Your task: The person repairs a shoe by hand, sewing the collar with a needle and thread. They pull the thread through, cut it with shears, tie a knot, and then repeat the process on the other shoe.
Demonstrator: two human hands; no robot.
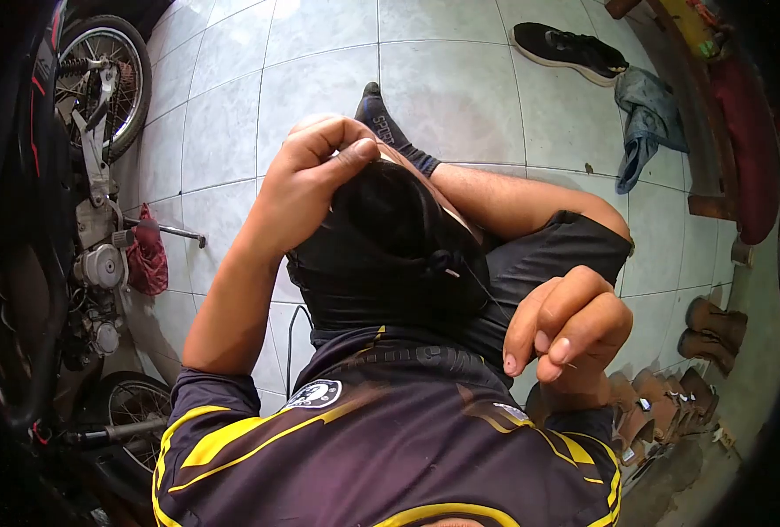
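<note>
A black shoe (pixel 381 215) with a pale sole edge rests over my lap, its dark opening facing up. My left hand (pixel 319 167) is closed on its far end, thumb pressed over the rim. A dark knotted lace with a light tip (pixel 443 262) lies at the shoe's near end. From there a thin dark thread (pixel 486 292) runs toward my right hand (pixel 570 325). That hand is raised above my thigh, right of the shoe, its fingers curled and pinched together. Whatever else sits between those fingertips is too small to make out.
Another black shoe (pixel 570 53) and a crumpled denim cloth (pixel 649 123) lie on the tiled floor. A motorcycle (pixel 100 220) with a red cloth (pixel 147 255) stands at left. Several brown shoe forms (pixel 662 404) line the right, below a red-cushioned bench (pixel 750 149).
</note>
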